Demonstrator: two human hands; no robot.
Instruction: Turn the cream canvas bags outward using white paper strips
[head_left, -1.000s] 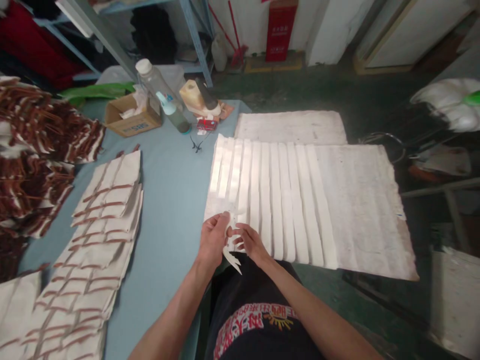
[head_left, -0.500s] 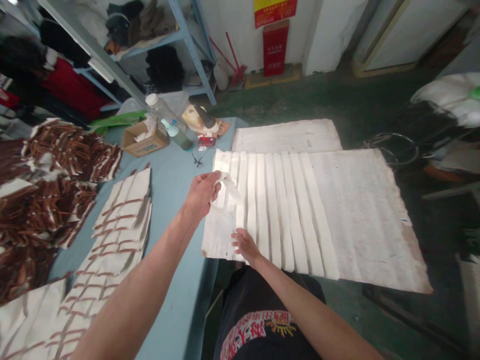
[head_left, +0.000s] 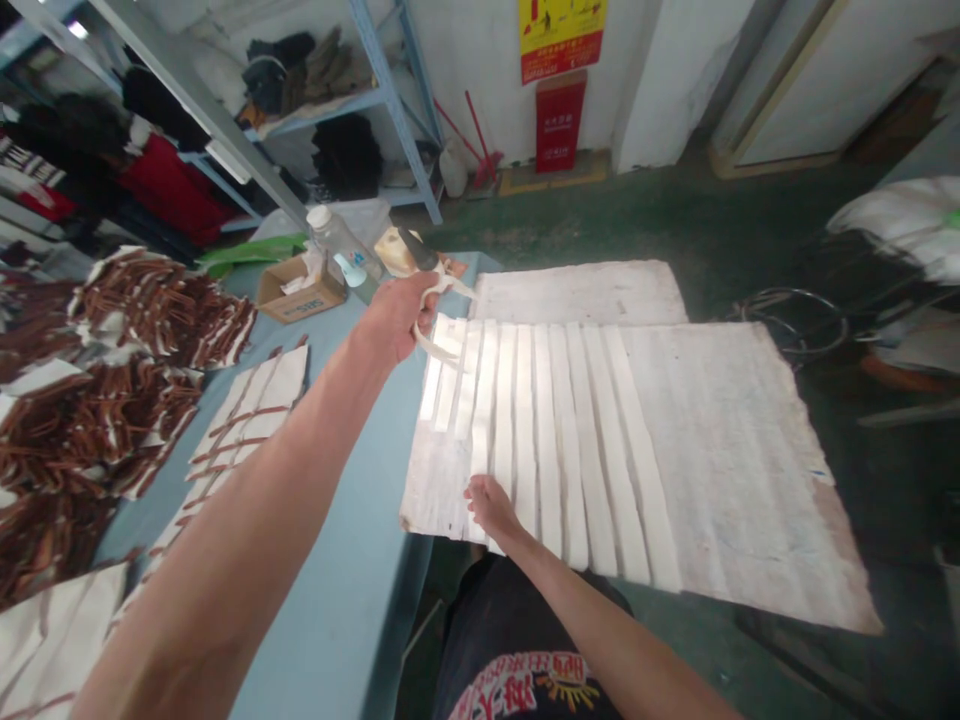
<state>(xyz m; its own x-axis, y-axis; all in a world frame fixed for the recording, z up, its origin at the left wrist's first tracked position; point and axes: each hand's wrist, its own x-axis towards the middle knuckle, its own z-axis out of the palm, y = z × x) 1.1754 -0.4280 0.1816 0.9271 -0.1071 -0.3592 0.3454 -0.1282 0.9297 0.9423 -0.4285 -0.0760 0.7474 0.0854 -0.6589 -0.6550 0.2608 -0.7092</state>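
Observation:
My left hand (head_left: 401,312) is closed around a narrow white fabric strip (head_left: 442,350), which loops and dangles from the fingers above the far left corner of a whitish board (head_left: 720,430). Rows of flat white fabric strips (head_left: 551,440) lie side by side across that board; a few at its left end are shorter. Low on the board, my right hand (head_left: 491,508) has its fingers curled together at the near end of one long strip (head_left: 480,440), which it seems to pinch. The fingertips are small and partly hidden there.
Left is a blue-covered table (head_left: 330,530) with white pieces with brown straps (head_left: 255,400) and brown-and-white piles (head_left: 150,310). Behind my left hand stand a cardboard box (head_left: 300,290), a clear bottle (head_left: 341,240) and an iron (head_left: 409,250). Another pale board (head_left: 585,290) lies beyond.
My left hand has moved away from me, toward the board's far left corner, with the strip. My right hand's fingers, spread before, have closed at a strip's near end.

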